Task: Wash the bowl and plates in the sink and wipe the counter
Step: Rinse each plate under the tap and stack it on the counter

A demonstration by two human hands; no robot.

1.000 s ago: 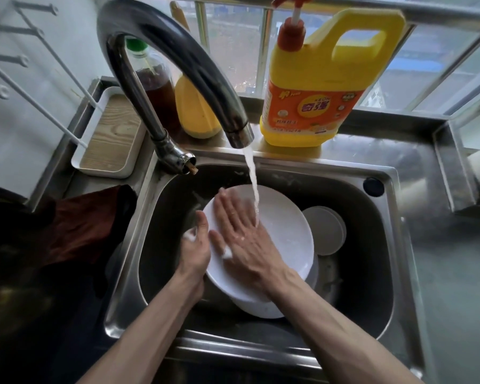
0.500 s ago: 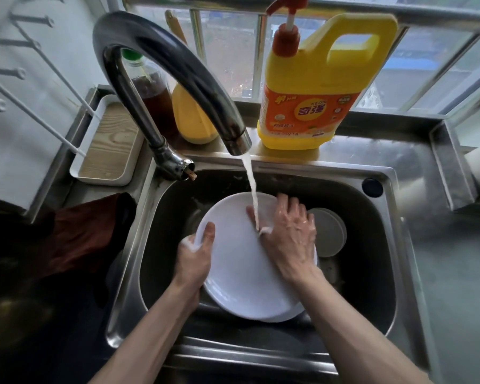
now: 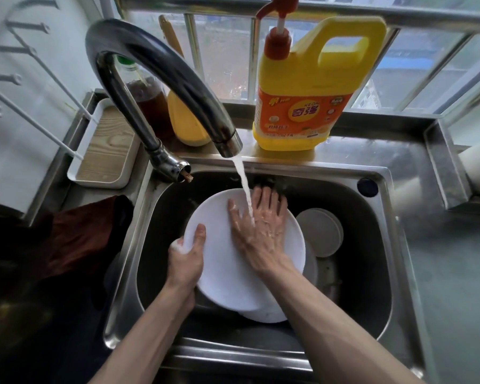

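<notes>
A large white plate (image 3: 227,275) is tilted over the steel sink (image 3: 383,273). My left hand (image 3: 187,259) grips its left rim, thumb on the face, foam at the knuckles. My right hand (image 3: 258,225) lies flat with straight fingers on the plate's upper right face. Water from the tap (image 3: 227,139) falls onto that hand. A second white dish (image 3: 266,314) shows under the plate's lower edge. A smaller white dish (image 3: 320,231) leans at the right of the basin.
A yellow detergent jug (image 3: 305,106) with a red pump stands on the ledge behind the sink. A brown bottle (image 3: 150,103) and a yellow bottle (image 3: 185,123) stand behind the tap. A white wood-lined tray (image 3: 106,151) lies at the left, a dark red cloth (image 3: 75,236) below it. Steel counter (image 3: 452,273) extends right.
My right hand has slid from the plate's left side across to its upper right, under the water stream. The left hand keeps its grip on the rim.
</notes>
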